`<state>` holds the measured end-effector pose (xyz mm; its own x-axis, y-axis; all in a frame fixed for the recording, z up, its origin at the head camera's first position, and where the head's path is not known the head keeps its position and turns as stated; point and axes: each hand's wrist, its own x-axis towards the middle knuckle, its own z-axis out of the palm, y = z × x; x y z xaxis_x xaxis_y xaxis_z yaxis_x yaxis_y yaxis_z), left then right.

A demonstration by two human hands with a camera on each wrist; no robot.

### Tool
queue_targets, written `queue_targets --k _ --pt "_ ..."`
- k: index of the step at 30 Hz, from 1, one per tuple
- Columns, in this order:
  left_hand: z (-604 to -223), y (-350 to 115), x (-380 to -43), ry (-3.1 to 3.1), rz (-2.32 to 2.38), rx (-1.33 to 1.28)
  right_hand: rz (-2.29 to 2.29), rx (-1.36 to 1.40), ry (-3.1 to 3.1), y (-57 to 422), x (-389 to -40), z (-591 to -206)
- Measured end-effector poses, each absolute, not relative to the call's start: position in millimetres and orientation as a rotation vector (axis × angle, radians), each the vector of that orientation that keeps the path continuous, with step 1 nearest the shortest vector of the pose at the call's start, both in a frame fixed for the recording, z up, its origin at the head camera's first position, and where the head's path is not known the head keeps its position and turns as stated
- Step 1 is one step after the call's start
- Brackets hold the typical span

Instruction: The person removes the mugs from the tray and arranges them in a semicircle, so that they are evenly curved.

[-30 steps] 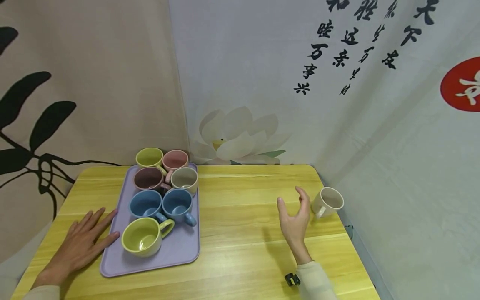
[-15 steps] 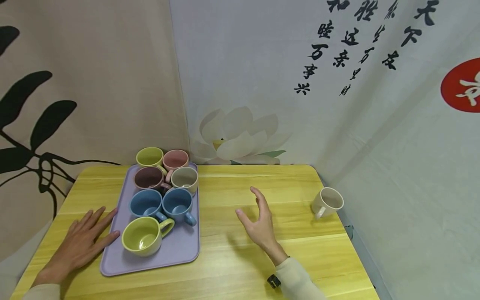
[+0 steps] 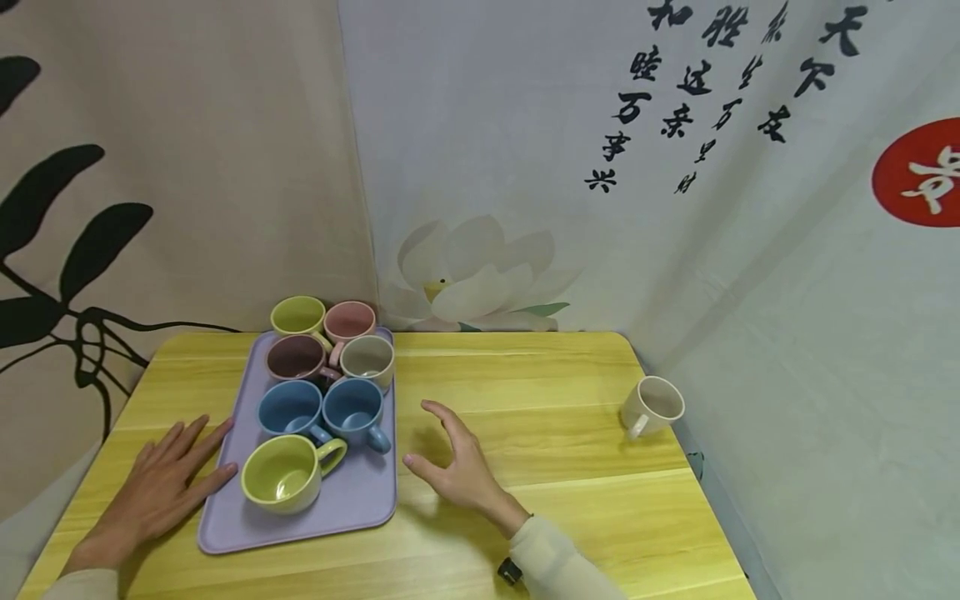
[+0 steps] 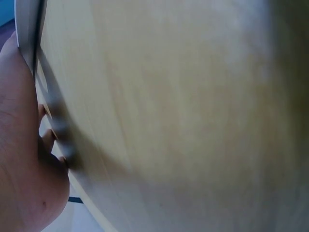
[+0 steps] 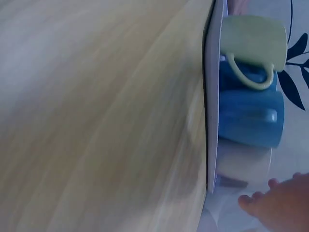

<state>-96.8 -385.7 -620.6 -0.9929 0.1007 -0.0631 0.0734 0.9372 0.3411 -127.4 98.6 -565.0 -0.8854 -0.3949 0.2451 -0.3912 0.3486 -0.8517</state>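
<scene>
My left hand (image 3: 168,483) lies with spread fingers at the left edge of a lilac tray (image 3: 360,500), its fingertips right at the rim. On the tray stand several mugs in two rows. Nearest me is a yellow-green mug (image 3: 283,473) with its handle to the right. Behind it come two blue mugs, one on the left (image 3: 291,408) and one on the right (image 3: 355,411). My right hand (image 3: 461,467) hovers just right of the tray, thumb and fingers spread apart with nothing between them. In the right wrist view its fingers (image 5: 260,203) appear near the mugs' side.
Farther back on the tray are a dark mauve mug (image 3: 297,358), a grey-white mug (image 3: 367,361), a pink mug (image 3: 350,322) and another yellow-green mug (image 3: 297,316). A white mug (image 3: 652,406) stands alone by the right edge of the wooden table (image 3: 570,500). Printed curtains hang behind.
My right hand has moved left across the table, from beside the lone white mug to near the tray's right edge, holding nothing. The left hand and the mugs have stayed put.
</scene>
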Motion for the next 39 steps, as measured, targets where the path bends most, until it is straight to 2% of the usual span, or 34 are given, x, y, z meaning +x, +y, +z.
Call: queue_targets --k 19,28,39 --pt "-627 -388 -94 3.008 0.560 0.144 -1.790 -0.767 2.166 45 -127 -577" --pt "-626 -387 -96 3.036 0.537 0.135 -1.918 -0.541 2.140 35 -129 -579" --pt "-627 -386 -95 3.021 0.556 0.146 -1.960 -0.411 2.289 22 -136 -579"
